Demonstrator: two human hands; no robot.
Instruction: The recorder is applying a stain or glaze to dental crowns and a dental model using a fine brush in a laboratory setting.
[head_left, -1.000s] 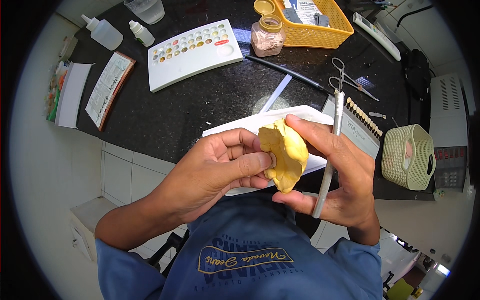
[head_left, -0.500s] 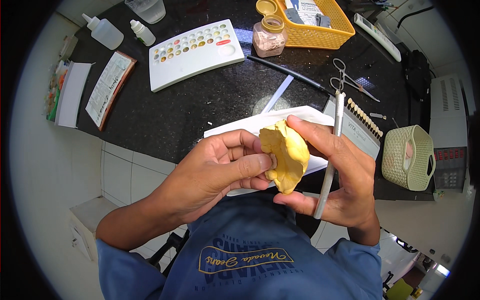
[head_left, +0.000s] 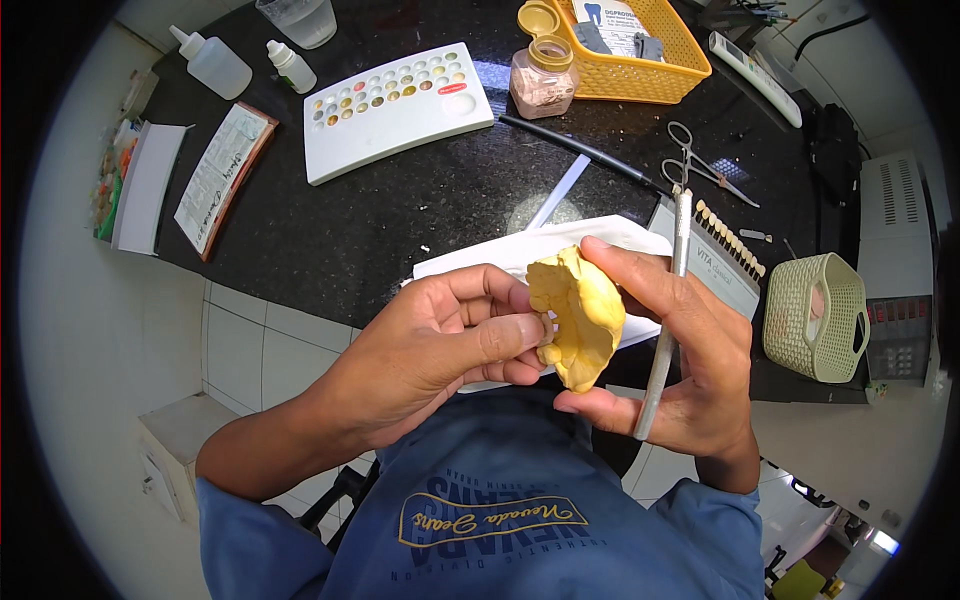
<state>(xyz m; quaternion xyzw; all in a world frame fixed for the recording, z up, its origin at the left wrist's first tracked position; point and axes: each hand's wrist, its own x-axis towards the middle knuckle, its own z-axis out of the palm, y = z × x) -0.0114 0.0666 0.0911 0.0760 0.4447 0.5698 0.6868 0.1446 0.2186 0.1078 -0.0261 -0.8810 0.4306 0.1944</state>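
A yellow plaster dental cast (head_left: 588,318) is tilted up in front of my chest. My right hand (head_left: 690,340) grips it between thumb and fingers. The same hand also keeps a slim metal-handled tool (head_left: 663,365) upright, running across the fingers and past the palm. My left hand (head_left: 470,335) is closed in a pinch at the cast's left edge. By its thumb tip a small pale tooth-like piece (head_left: 546,328) shows, mostly covered by the thumb and against or very near the cast. Beneath both hands lies a white cloth or tissue (head_left: 600,232).
On the dark counter stand a white palette (head_left: 400,140) with small wells, a jar of pinkish powder (head_left: 543,85), a yellow basket (head_left: 640,78) and bottles (head_left: 218,68). Scissor-like forceps (head_left: 705,170), a tooth shade guide (head_left: 728,240) and a pale green basket (head_left: 808,325) are at right.
The view has shifted slightly, so the counter items sit a little further right. Both hands and the cast stay together, with a slight shift right; both grips look the same.
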